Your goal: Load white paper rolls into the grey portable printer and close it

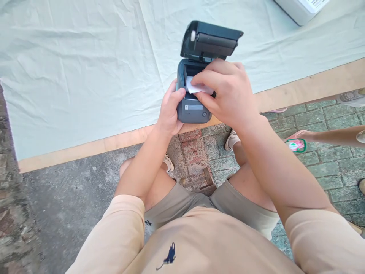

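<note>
A small dark portable label printer (191, 115) is held over the table's front edge, its hinged lid (212, 41) swung up and away from me. My left hand (170, 110) grips the printer's left side, thumb resting near the front rim. Inside the open bay lies a white paper roll (196, 86). The fingers of my right hand (228, 85) close on this roll from the right and hide part of it. A power button and a pale label show on the printer's front face.
A pale cloth (85, 76) covers the wooden table (85, 150). At the top right stands a white box-like device (302, 9). Below are paving bricks (336, 152) and a small wooden stool (207, 182). Another person's leg and sandalled foot (296, 144) are at the right.
</note>
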Demonstrator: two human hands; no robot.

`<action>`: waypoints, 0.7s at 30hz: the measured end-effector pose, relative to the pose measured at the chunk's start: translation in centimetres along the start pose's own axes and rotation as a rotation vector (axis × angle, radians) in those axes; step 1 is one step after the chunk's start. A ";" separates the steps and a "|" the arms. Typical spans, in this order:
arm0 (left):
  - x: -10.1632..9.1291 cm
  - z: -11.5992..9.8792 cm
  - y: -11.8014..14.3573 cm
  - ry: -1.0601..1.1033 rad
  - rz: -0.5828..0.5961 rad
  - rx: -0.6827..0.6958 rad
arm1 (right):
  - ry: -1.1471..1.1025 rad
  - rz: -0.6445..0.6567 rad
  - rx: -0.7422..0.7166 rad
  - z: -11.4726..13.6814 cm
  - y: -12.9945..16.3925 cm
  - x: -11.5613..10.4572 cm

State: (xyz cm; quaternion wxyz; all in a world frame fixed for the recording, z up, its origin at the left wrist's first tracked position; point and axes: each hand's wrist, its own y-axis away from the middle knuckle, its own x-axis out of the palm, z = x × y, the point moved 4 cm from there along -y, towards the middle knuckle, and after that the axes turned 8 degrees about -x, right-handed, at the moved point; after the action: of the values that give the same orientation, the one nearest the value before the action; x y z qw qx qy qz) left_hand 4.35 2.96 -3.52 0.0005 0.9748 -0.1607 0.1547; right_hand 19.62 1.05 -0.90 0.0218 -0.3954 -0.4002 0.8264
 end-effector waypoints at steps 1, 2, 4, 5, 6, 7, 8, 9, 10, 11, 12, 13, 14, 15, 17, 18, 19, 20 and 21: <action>0.0 0.0 0.0 0.012 -0.003 -0.026 | 0.004 0.004 -0.018 0.1 0.0 0.1; 0.0 -0.1 -0.1 0.019 -0.007 -0.048 | 0.004 -0.003 -0.052 0.3 0.1 0.1; -0.1 -0.3 -0.1 0.016 -0.008 -0.078 | -0.014 -0.030 -0.153 0.7 0.3 0.2; -0.1 -0.4 -0.1 0.010 0.002 -0.098 | -0.025 -0.044 -0.207 0.9 0.5 0.2; -0.1 -0.4 -0.1 0.005 0.011 -0.116 | -0.034 -0.068 -0.251 1.0 0.6 0.2; -0.2 -0.4 0.0 0.001 0.014 -0.130 | -0.040 -0.092 -0.275 1.1 0.8 0.2; -0.3 -0.4 0.0 -0.004 0.012 -0.135 | -0.043 -0.106 -0.275 1.1 0.9 0.2; -0.4 -0.4 0.0 -0.012 0.009 -0.126 | -0.049 -0.118 -0.259 1.1 1.0 0.1; -0.5 -0.4 -0.1 -0.024 0.006 -0.106 | -0.065 -0.148 -0.241 1.0 1.0 0.0; -0.6 -0.4 -0.1 -0.040 0.006 -0.083 | -0.088 -0.193 -0.225 0.9 0.9 -0.2; -0.7 -0.3 -0.2 -0.057 0.009 -0.064 | -0.114 -0.261 -0.218 0.8 0.9 -0.5; -0.8 -0.2 -0.2 -0.073 0.017 -0.053 | -0.137 -0.360 -0.217 0.8 0.9 -0.8; -0.8 0.0 -0.3 -0.086 0.029 -0.048 | -0.147 -0.475 -0.211 0.7 0.9 -1.3; -0.9 0.1 -0.3 -0.096 0.043 -0.045 | -0.142 -0.575 -0.188 0.5 0.9 -1.7; -0.8 0.3 -0.3 -0.117 0.073 -0.047 | -0.128 -0.649 -0.074 0.2 0.9 -2.1; -0.7 0.3 -0.2 -0.129 0.085 -0.051 | -0.149 -0.624 -0.011 0.0 0.8 -2.1; -0.7 0.3 0.0 -0.141 0.093 -0.057 | -0.192 -0.573 0.040 -0.1 0.8 -2.1; -0.6 0.3 0.2 -0.153 0.096 -0.064 | -0.252 -0.509 0.069 -0.2 0.7 -2.0; -0.6 0.2 0.4 -0.161 0.089 -0.067 | -0.314 -0.448 0.079 -0.3 0.7 -1.9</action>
State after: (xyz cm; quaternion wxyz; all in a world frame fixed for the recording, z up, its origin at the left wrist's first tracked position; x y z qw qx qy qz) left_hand 3.80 2.78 -3.90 0.0133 0.9754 -0.2085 0.0701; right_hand 21.32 0.10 -0.24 0.1571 -0.1628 -0.4438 0.8671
